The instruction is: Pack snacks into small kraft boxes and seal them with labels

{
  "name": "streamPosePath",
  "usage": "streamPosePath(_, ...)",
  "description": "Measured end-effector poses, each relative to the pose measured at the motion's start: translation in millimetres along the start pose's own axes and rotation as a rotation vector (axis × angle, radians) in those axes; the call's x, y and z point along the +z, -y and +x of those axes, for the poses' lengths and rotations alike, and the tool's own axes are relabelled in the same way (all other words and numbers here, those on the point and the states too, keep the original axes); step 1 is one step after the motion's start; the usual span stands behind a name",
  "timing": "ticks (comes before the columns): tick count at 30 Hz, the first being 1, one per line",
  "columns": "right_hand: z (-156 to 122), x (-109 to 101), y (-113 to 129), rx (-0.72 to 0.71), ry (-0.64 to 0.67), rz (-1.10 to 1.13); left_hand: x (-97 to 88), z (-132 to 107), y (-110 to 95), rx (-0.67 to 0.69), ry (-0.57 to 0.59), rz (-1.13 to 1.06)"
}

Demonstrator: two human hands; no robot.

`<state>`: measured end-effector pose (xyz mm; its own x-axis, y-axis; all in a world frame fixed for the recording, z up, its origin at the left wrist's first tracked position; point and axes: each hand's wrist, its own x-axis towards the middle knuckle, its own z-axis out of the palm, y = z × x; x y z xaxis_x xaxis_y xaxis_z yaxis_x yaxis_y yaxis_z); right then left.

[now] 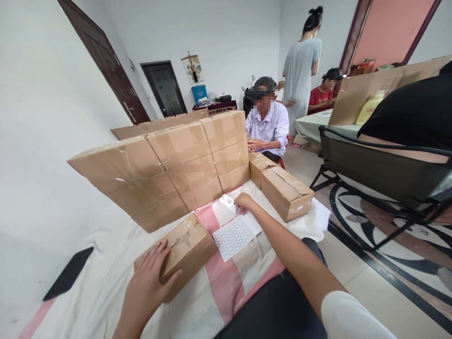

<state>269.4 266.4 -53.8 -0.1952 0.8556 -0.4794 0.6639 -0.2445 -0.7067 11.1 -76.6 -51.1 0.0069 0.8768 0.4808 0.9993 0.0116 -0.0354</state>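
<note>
My left hand (150, 275) lies on a closed cardboard box (192, 242), its fingers stretched over the top and the thumb against the near side. Further out, my right hand (244, 202) has its fingers closed at the edge of a small white object (228, 202), which looks like a little box; its far side points away from me. Just below that hand is a white sheet of labels (233, 238) with rows of small outlined rectangles, flat on the striped cloth (222, 282). Its upper right part shows plain white.
A wall of stacked, taped cardboard boxes (187, 155) stands behind the sheet. More boxes (287, 190) are at the right edge of the cloth. A person (270, 117) sits beyond the stack; other people are further back. A dark folding chair (381, 165) stands at right.
</note>
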Motion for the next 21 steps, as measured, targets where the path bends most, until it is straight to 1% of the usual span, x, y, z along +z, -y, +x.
streamPosePath(4,2.0,-2.5,0.2,0.088,0.069,0.109,-2.0,-1.2,-1.4,-0.015,0.006,-0.006)
streamPosePath(10,1.1,-4.2,-4.4,0.138,0.105,0.214,-4.3,-0.9,-4.4,-0.027,0.004,-0.039)
streamPosePath(16,0.9,-5.1,-5.9,0.145,0.089,0.216,-4.4,-3.0,-1.6,-0.030,0.022,-0.035)
streamPosePath(21,-2.1,-4.1,-6.7,0.100,0.057,0.208,-6.1,-5.0,-3.2,-0.029,0.031,-0.026)
